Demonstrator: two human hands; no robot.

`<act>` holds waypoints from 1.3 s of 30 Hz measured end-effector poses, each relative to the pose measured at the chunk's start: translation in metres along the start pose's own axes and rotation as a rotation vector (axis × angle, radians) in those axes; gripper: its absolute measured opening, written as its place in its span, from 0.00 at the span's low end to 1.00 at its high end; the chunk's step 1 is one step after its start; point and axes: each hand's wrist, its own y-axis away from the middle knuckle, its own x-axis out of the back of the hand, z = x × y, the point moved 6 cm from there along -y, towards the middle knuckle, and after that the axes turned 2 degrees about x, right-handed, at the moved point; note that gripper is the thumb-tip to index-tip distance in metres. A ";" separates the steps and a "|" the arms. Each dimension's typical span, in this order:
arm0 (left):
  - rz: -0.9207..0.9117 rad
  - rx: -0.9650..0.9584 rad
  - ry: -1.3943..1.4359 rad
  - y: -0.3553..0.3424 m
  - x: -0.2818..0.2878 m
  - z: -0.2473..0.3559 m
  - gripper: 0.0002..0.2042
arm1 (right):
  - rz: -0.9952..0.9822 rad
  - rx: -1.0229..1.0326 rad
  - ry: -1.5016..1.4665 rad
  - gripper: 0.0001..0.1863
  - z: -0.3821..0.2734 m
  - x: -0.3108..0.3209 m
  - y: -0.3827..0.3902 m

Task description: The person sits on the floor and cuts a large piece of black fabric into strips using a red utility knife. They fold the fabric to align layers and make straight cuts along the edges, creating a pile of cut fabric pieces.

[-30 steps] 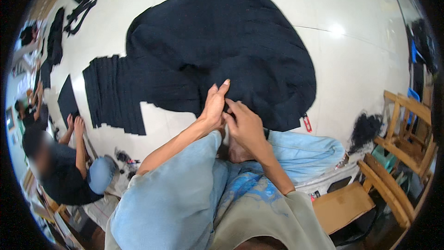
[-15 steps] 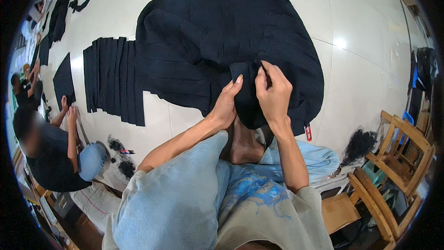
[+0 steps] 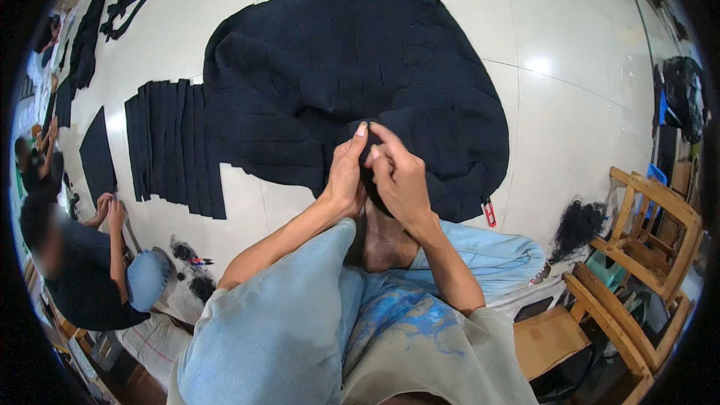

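Note:
A large piece of black fabric [image 3: 352,52], marked with many seams or strip edges, lies spread over the tiled floor in front of me. Its near edge comes up to my bent legs. My left hand [image 3: 347,169] is closed on a flap of this fabric, thumb pointing up along it. Close against it, my right hand [image 3: 399,176] pinches the same flap, its index fingertip almost meeting my left thumb. What lies between the fingertips is too dark to make out. Left of the big piece, several black fabric strips [image 3: 169,146] overlap in a row.
A red cutter [image 3: 490,214] lies by the fabric's right edge. Black fluff [image 3: 577,229] is heaped near wooden chair frames [image 3: 652,232] at the right. At the left, a person [image 3: 82,262] sits handling a pointed black fabric piece [image 3: 98,154]. A cardboard piece [image 3: 551,345] sits at lower right.
My right hand has moved left and down to meet my left hand. The raised flap, earlier held up between the hands, is now mostly covered by them. The whole view has shifted slightly.

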 end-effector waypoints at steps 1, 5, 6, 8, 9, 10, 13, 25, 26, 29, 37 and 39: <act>0.004 -0.086 -0.002 0.002 -0.003 0.003 0.20 | -0.035 -0.128 -0.107 0.16 0.008 0.007 0.006; -0.061 -0.476 -0.891 0.028 -0.028 0.046 0.17 | 0.465 0.045 0.166 0.10 0.022 0.098 0.002; -0.174 -0.596 -1.029 0.048 -0.041 0.057 0.16 | 0.555 0.053 0.229 0.11 0.031 0.120 -0.005; -0.448 -1.115 -1.255 0.103 -0.069 0.094 0.12 | 0.510 -0.025 0.217 0.15 0.052 0.151 -0.018; -0.589 -1.419 -1.281 0.133 -0.079 0.114 0.12 | 0.483 -0.041 0.226 0.17 0.060 0.160 -0.028; -0.534 -1.500 -1.315 0.151 -0.083 0.137 0.12 | 0.424 -0.072 0.218 0.20 0.069 0.163 -0.040; -0.496 -1.684 -1.384 0.194 -0.102 0.183 0.12 | 0.353 -0.168 0.489 0.32 0.084 0.166 -0.073; -0.509 -1.252 -1.467 0.222 -0.138 0.153 0.13 | 0.166 -0.514 -0.382 0.45 0.081 0.066 0.008; -0.503 -1.233 -1.468 0.227 -0.138 0.150 0.13 | -0.028 -0.677 -0.645 0.54 0.073 0.030 0.026; -0.452 -1.176 -1.466 0.240 -0.132 0.155 0.14 | -0.467 -0.786 -1.758 0.62 0.002 -0.070 0.043; -0.114 -1.202 -1.349 0.293 -0.096 0.221 0.16 | 0.406 -0.039 -1.726 0.20 -0.043 -0.005 -0.102; -0.035 -1.239 -1.290 0.301 -0.089 0.245 0.16 | 0.295 -0.117 -1.801 0.17 -0.058 0.043 -0.142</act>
